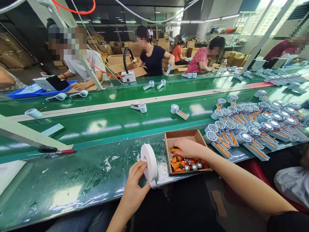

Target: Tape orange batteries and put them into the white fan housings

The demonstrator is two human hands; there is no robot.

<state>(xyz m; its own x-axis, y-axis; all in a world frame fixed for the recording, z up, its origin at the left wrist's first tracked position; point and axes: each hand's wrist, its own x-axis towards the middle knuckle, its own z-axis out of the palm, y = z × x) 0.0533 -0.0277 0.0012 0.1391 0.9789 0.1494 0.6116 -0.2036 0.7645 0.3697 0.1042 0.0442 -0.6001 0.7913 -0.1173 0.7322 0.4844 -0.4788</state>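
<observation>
A roll of white tape (pixel 151 164) stands on edge near the front of the bench. My left hand (pixel 136 181) grips it from the left side, with a loose tape end hanging at the bottom by my thumb. To the right lies an open cardboard box (pixel 204 139) holding several orange wrapped batteries (pixel 177 165) with wires and small round parts. My right hand (pixel 188 148) reaches into this box, its fingers closed on an orange battery (pixel 175 150). Part of that battery is hidden under the fingers.
Many grey-blue fan-like housings (pixel 243 137) with orange batteries crowd the right side. Red-handled scissors (pixel 65 151) lie at left, beside a slanted white post (pixel 31 132). Single housings sit along the green conveyor belt (pixel 108 124). Several co-workers (pixel 154 59) are across it.
</observation>
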